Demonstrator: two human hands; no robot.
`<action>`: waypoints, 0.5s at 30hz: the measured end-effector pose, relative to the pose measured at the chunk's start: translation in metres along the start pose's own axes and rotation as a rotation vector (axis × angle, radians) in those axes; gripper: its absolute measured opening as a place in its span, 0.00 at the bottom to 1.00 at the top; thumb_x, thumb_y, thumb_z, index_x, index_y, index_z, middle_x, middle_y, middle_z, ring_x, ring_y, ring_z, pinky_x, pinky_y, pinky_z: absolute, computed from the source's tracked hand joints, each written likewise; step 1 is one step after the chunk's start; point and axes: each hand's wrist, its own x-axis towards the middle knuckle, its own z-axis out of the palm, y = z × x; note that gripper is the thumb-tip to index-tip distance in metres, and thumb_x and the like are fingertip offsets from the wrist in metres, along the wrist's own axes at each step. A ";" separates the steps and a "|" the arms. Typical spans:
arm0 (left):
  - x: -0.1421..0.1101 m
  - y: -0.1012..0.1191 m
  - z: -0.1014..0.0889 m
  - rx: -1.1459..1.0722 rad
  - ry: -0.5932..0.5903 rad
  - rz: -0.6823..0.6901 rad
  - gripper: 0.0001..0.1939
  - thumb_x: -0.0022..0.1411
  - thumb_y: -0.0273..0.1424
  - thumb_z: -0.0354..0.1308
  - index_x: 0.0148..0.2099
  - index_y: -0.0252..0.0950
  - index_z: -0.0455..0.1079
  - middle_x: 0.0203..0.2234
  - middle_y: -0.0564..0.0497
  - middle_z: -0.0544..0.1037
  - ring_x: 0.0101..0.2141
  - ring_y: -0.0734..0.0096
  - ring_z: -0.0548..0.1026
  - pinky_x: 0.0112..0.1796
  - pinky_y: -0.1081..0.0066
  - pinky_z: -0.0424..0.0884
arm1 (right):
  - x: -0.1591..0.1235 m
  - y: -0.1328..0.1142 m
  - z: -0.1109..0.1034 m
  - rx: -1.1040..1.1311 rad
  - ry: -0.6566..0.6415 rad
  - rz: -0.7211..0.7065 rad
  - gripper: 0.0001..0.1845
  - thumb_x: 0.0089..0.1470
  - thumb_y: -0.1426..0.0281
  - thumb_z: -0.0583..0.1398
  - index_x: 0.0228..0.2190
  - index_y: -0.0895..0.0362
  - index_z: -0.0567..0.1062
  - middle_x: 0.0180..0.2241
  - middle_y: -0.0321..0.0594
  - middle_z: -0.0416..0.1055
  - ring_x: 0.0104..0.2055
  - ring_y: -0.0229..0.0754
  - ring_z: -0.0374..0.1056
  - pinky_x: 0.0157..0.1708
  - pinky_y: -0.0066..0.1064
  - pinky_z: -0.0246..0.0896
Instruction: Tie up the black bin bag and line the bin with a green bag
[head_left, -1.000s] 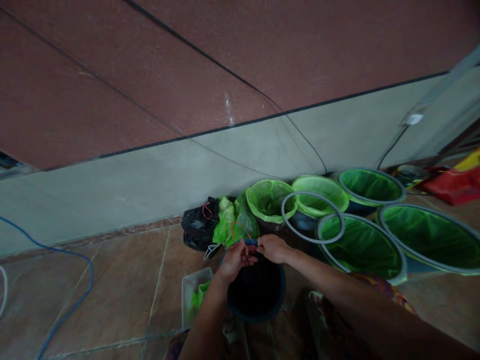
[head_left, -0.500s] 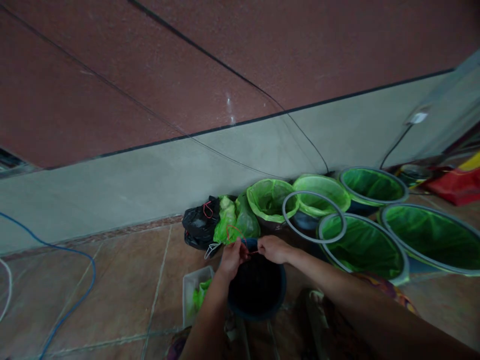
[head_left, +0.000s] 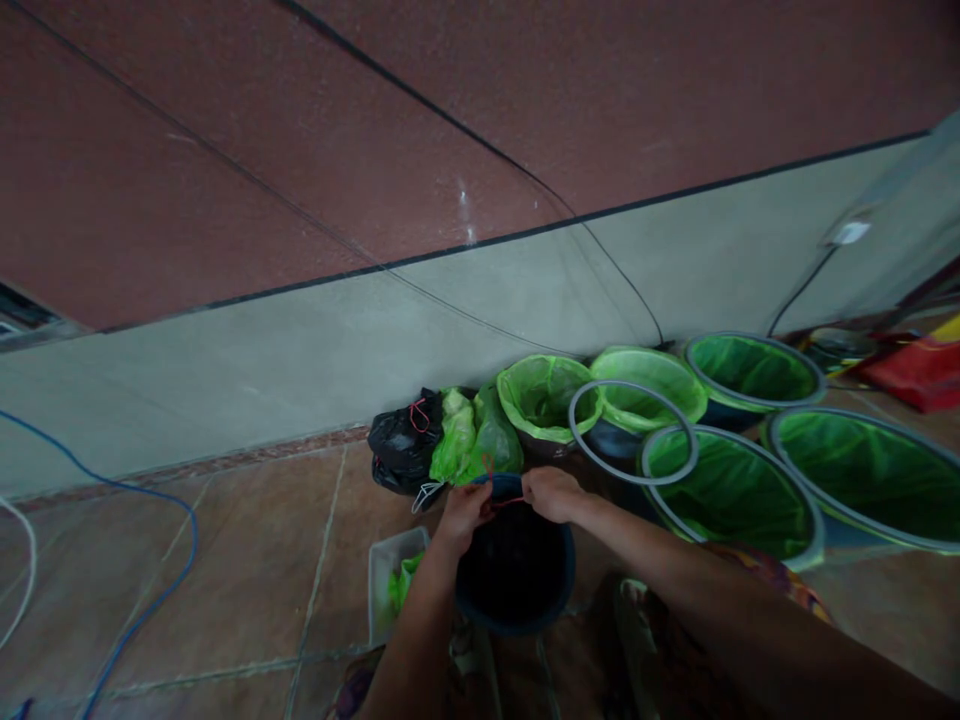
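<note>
Blue bucket (head_left: 517, 627): contents dark, indistinct. Tray (head_left: 373, 595) at its 9 o'clock: green plastic (head_left: 402, 582). Left hand (head_left: 465, 514), right hand (head_left: 553, 494): closed, pinching red cord (head_left: 510, 501).

Glossy black plastic bag (head_left: 401, 440), smooth-looking plastic bucket (head_left: 516, 628), thin translucent plastic liner (head_left: 731, 500), matt floor tiles (head_left: 251, 570)

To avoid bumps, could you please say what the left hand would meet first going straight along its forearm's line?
Probably the darker green plastic bag beyond the bucket, though depth is unclear.
</note>
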 end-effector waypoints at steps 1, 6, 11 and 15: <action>0.000 0.000 0.000 0.035 -0.029 0.009 0.16 0.45 0.39 0.69 0.29 0.32 0.72 0.21 0.55 0.72 0.25 0.77 0.69 0.32 0.71 0.68 | -0.001 0.000 -0.002 0.007 0.004 -0.027 0.11 0.53 0.76 0.59 0.33 0.58 0.83 0.36 0.49 0.80 0.42 0.47 0.75 0.39 0.30 0.64; 0.003 0.000 0.005 0.242 -0.102 0.149 0.14 0.42 0.23 0.63 0.36 0.32 0.75 0.29 0.51 0.78 0.30 0.73 0.73 0.35 0.71 0.66 | -0.002 0.000 -0.009 0.078 0.026 -0.122 0.13 0.57 0.71 0.57 0.35 0.58 0.82 0.35 0.43 0.80 0.37 0.41 0.73 0.34 0.26 0.59; 0.001 0.003 0.020 0.542 -0.173 0.308 0.10 0.48 0.26 0.62 0.36 0.34 0.76 0.30 0.51 0.80 0.32 0.68 0.74 0.37 0.70 0.67 | 0.000 -0.005 -0.009 0.119 0.038 -0.144 0.13 0.56 0.72 0.57 0.31 0.59 0.82 0.28 0.41 0.78 0.30 0.38 0.70 0.28 0.26 0.55; -0.003 0.005 0.028 0.691 -0.140 0.368 0.08 0.57 0.27 0.55 0.34 0.35 0.77 0.28 0.51 0.80 0.32 0.66 0.74 0.37 0.69 0.67 | 0.005 -0.006 -0.008 0.239 0.064 -0.144 0.13 0.57 0.70 0.57 0.30 0.59 0.81 0.25 0.39 0.76 0.28 0.37 0.68 0.27 0.26 0.55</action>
